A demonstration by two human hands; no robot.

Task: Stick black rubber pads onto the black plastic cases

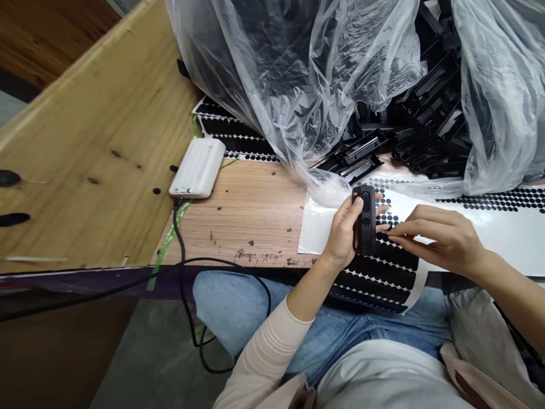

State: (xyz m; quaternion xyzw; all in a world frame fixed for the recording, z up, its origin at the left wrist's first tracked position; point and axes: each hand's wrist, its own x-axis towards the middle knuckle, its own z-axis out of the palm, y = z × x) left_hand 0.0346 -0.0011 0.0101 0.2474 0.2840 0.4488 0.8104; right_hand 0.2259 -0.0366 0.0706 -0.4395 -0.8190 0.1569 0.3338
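My left hand is closed around a black plastic part with a carbon-fibre pattern, held upright, thumb on its near face and fingers behind it. Just to the right, my right hand pinches a small black sticker between thumb and forefinger; its outline is hard to make out. Below both hands, a sheet of black round stickers hangs over the table edge above my lap. More black dots on a white sheet show behind my left fingers.
Clear plastic bags cover the back of the table. Black plastic parts are heaped between them. At left, a white power bank with a black cable lies near a wooden board. Other dotted sheets lie behind it.
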